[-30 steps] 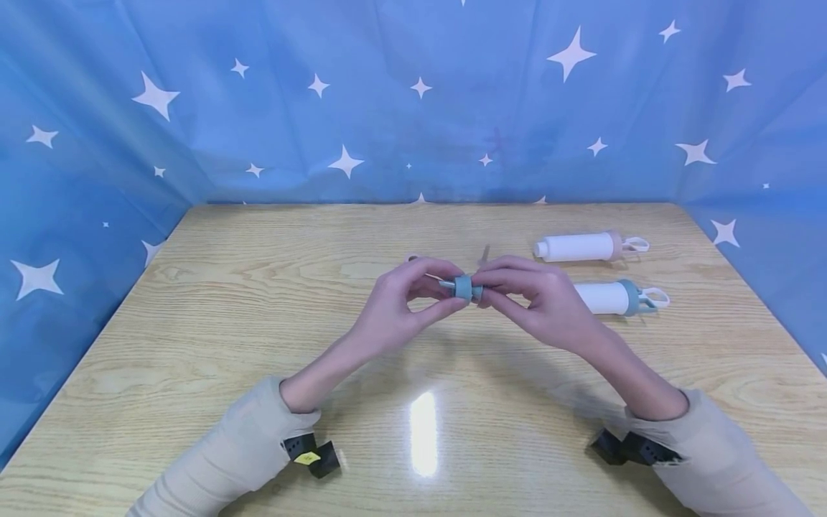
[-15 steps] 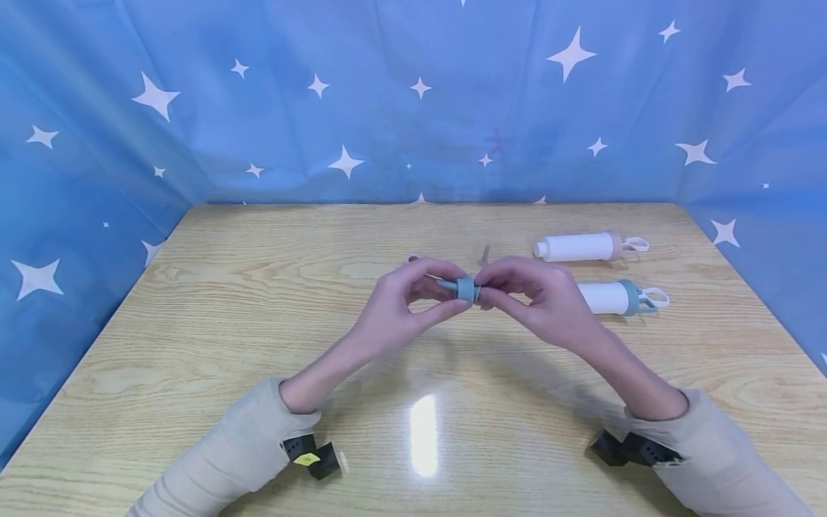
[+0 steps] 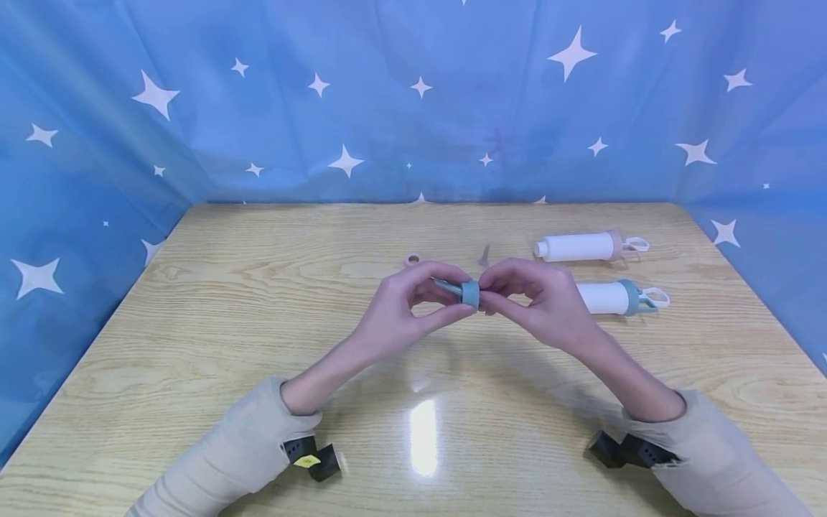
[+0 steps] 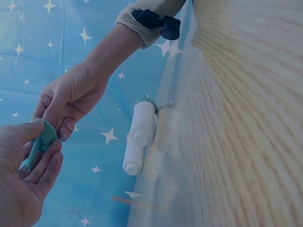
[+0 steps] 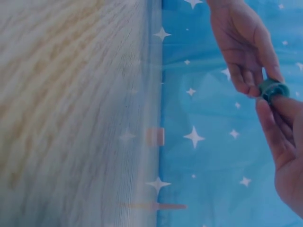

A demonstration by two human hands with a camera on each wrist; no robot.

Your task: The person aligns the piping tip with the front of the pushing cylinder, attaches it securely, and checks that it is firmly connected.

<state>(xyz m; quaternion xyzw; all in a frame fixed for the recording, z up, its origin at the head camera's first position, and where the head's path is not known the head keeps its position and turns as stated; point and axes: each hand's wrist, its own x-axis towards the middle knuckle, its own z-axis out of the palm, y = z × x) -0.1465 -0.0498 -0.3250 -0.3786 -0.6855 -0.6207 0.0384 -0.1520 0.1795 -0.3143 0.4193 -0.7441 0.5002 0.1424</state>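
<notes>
In front of my chest, above the table, my left hand pinches a teal collar between thumb and fingers. A slim tapered teal nozzle sticks out of the collar toward the left palm. My right hand meets it from the other side, its curled thumb and fingertips gripping at the collar's right end. In the right wrist view the collar shows its round opening, with a right fingertip at it. The left wrist view shows the nozzle pointing downward. The nozzle's base is hidden by the right fingers.
Behind the right hand lies a white syringe-like tube with a teal collar and white loop handle. Farther back is a similar tube with a pink collar. A pinkish ring and a small pointed piece stand beyond the hands.
The collar and left fingertips have shifted slightly right. More of the nozzle now shows on the collar's left side, and the teal part at its right has gone behind the right fingers.
</notes>
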